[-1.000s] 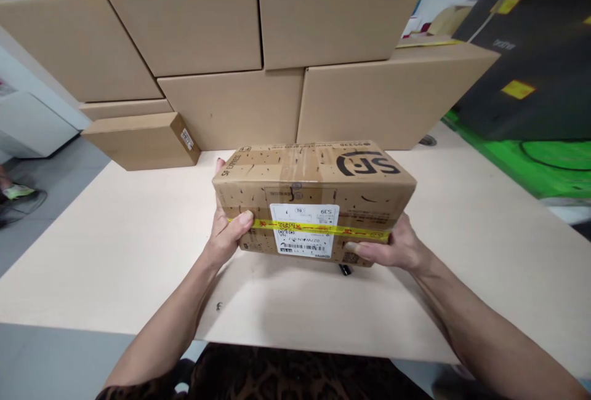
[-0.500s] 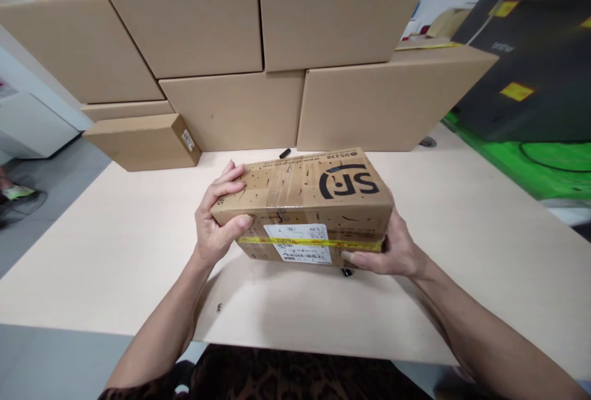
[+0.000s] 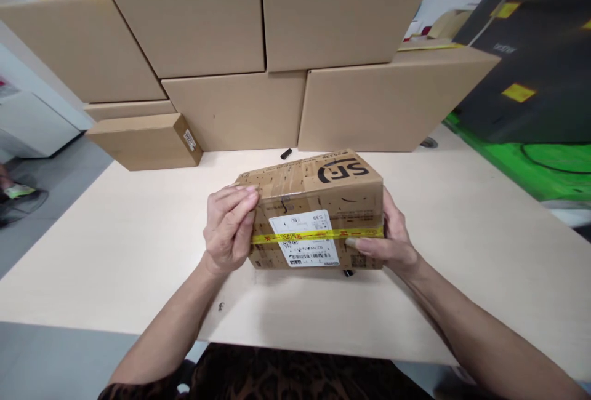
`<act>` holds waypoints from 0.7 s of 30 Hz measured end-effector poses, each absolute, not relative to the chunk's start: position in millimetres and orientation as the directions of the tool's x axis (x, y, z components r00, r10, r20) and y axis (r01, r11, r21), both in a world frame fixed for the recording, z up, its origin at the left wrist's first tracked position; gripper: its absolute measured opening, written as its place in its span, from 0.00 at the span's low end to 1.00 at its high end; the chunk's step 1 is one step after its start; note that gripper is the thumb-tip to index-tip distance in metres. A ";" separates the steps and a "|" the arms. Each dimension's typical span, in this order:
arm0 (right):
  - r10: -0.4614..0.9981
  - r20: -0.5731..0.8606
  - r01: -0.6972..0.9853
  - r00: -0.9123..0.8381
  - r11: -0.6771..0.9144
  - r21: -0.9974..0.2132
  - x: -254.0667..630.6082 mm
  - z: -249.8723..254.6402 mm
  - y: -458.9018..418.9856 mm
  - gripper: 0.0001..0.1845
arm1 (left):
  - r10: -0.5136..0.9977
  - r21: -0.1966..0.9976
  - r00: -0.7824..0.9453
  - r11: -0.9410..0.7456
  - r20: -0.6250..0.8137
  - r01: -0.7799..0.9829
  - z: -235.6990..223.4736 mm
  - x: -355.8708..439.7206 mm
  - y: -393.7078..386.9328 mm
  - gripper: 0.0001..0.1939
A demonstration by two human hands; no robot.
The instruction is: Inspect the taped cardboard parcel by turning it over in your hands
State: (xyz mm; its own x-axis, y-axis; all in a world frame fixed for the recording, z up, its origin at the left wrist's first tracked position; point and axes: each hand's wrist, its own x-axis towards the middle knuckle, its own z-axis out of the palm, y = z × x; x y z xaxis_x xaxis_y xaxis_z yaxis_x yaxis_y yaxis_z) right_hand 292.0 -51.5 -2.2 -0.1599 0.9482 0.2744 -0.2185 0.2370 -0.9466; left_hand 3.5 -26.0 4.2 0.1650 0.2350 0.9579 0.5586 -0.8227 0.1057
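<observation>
A brown cardboard parcel (image 3: pixel 318 191) with a black SF logo, a white label and a band of yellow tape sits between my hands over the light table (image 3: pixel 115 246). Its left end is covered by my left hand (image 3: pixel 228 231), whose fingers curl round the near top corner. My right hand (image 3: pixel 392 237) grips the right end, thumb on the yellow tape. The label faces me.
Large plain cardboard boxes (image 3: pixel 240 49) are stacked like a wall along the table's far edge, with a smaller flat box (image 3: pixel 143 141) at the left. A small black cylinder (image 3: pixel 286 154) lies behind the parcel; another small dark object (image 3: pixel 348 273) peeks out under its near edge.
The parcel has turned between my hands, its left end swinging toward me and its labelled side facing me more. My left hand shifted from the far corner to the near top corner.
</observation>
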 end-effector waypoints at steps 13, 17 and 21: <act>0.870 0.456 -0.003 -0.187 0.464 -0.886 291.0 -8.9 -60.4 0.60 | 0.329 -0.018 0.368 -0.725 0.870 0.689 21.9 44.5 -59.1 0.44; 0.830 0.514 0.050 -0.214 0.535 -0.843 287.8 -11.0 -64.1 0.62 | 0.319 -0.037 0.394 -0.736 0.862 0.676 33.9 60.7 -67.7 0.42; 0.817 0.521 -0.017 -0.247 0.534 -0.845 284.6 -19.1 -66.9 0.61 | 0.292 -0.064 0.460 -0.786 0.839 0.615 46.2 83.1 -74.5 0.29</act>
State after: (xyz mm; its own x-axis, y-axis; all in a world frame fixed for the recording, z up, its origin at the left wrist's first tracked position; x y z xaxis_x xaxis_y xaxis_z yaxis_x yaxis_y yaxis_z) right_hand 284.6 -66.9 -19.1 -0.2467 0.8170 0.5212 -0.0167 0.5341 -0.8452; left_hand 83.1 -74.5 46.2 0.4595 0.2916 0.8389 0.6149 -0.7860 -0.0636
